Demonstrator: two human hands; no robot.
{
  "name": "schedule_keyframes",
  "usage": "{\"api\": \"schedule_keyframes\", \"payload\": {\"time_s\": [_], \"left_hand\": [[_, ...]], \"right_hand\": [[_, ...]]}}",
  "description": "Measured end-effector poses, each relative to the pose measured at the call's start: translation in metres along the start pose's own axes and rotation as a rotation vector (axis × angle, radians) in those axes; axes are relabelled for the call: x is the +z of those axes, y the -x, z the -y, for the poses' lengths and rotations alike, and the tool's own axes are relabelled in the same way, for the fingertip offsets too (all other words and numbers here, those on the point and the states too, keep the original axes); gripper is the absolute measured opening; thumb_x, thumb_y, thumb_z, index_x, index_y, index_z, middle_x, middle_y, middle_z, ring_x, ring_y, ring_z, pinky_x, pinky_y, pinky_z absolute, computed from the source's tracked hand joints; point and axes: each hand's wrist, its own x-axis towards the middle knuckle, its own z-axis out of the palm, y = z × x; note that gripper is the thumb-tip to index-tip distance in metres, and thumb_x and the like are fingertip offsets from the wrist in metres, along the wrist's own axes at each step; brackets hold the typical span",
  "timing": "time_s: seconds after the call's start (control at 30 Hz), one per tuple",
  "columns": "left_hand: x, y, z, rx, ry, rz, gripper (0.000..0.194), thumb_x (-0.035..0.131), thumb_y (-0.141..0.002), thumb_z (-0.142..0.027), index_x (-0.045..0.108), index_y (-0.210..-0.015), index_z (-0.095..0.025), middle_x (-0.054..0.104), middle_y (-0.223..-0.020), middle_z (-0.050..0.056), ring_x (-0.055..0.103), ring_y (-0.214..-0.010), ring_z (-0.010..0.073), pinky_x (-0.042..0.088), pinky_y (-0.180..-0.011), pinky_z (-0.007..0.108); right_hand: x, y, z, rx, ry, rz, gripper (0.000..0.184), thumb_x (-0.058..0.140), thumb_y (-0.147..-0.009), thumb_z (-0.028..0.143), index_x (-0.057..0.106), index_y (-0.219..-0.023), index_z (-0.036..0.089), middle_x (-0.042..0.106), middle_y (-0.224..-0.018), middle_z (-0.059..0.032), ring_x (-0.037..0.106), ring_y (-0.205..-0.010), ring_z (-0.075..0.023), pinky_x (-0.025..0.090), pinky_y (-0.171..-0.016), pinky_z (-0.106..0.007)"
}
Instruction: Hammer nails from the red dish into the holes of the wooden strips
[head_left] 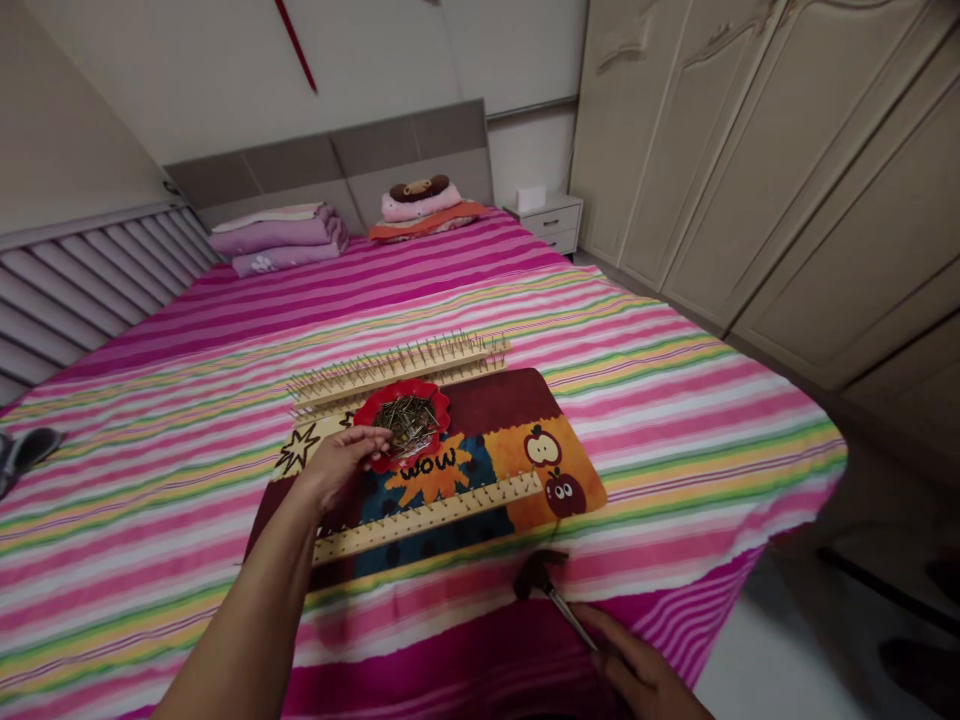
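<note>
Red bowl [444, 412] of nails [409, 420] on a patterned mat [502, 395]; left hand [345, 462] at its rim, fingers bunched, cannot tell if holding a nail; right hand [630, 660] clasped around a hammer [557, 601].

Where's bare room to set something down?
Free: mat's maroon corner, between red bowl, rear studded strips and printed apples; striped sheet right of mat. Crowded: left hand at the bowl, front strip nearer; right hand with hammer off the mat's near edge.
</note>
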Motion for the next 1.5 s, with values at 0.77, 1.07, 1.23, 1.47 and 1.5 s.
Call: {"api": "schedule_keyframes", "payload": {"time_s": [0.77, 1.07, 1.23, 1.47, 1.5], "left_hand": [[0.074, 0.092, 0.065, -0.021, 0.122, -0.189, 0.041, 0.078, -0.05, -0.044, 0.07, -0.078, -0.014, 0.071, -0.078, 0.006, 0.064, -0.067, 0.0166, 0.055, -0.056, 0.027], [0.09, 0.089, 0.081, 0.041, 0.046, -0.273, 0.037, 0.07, -0.06, -0.047, 0.064, -0.079, -0.016, 0.069, -0.072, 0.003, 0.065, -0.067, 0.016, 0.056, -0.062, 0.028], [0.094, 0.087, 0.087, 0.043, -0.046, -0.265, 0.035, 0.065, -0.063, -0.048, 0.064, -0.081, -0.018, 0.07, -0.073, 0.002, 0.065, -0.066, 0.0156, 0.055, -0.064, 0.028], [0.094, 0.087, 0.094, 0.117, -0.323, -0.294, 0.023, 0.06, -0.071, -0.042, 0.066, -0.082, -0.022, 0.069, -0.084, 0.001, 0.064, -0.071, 0.0154, 0.051, -0.072, 0.027], [0.094, 0.087, 0.095, 0.157, -0.356, -0.289, 0.021, 0.06, -0.072, -0.041, 0.066, -0.081, -0.023, 0.069, -0.085, 0.001, 0.064, -0.074, 0.0159, 0.05, -0.074, 0.027]], "right_hand": [[0.004, 0.004, 0.009, 0.035, -0.029, -0.03, 0.044, 0.052, -0.085, 0.028, 0.056, -0.128, 0.024, 0.064, -0.125, -0.0061, 0.058, -0.116, -0.0241, 0.042, -0.1, -0.039], [0.005, 0.005, 0.009, 0.049, -0.022, -0.026, 0.044, 0.05, -0.085, 0.024, 0.054, -0.129, 0.021, 0.067, -0.121, -0.0054, 0.061, -0.109, -0.0222, 0.045, -0.096, -0.037], [0.007, 0.004, 0.011, 0.046, -0.084, -0.02, 0.045, 0.05, -0.085, 0.025, 0.054, -0.13, 0.022, 0.068, -0.12, -0.0053, 0.062, -0.109, -0.0236, 0.045, -0.096, -0.039], [0.008, 0.009, 0.012, -0.004, 0.0, -0.012, 0.046, 0.05, -0.086, 0.025, 0.052, -0.132, 0.021, 0.063, -0.126, -0.0073, 0.057, -0.116, -0.0234, 0.042, -0.1, -0.038], [0.008, 0.011, 0.017, -0.02, 0.04, -0.019, 0.046, 0.05, -0.086, 0.026, 0.053, -0.131, 0.02, 0.062, -0.128, -0.0078, 0.056, -0.118, -0.0236, 0.041, -0.101, -0.038]]}}
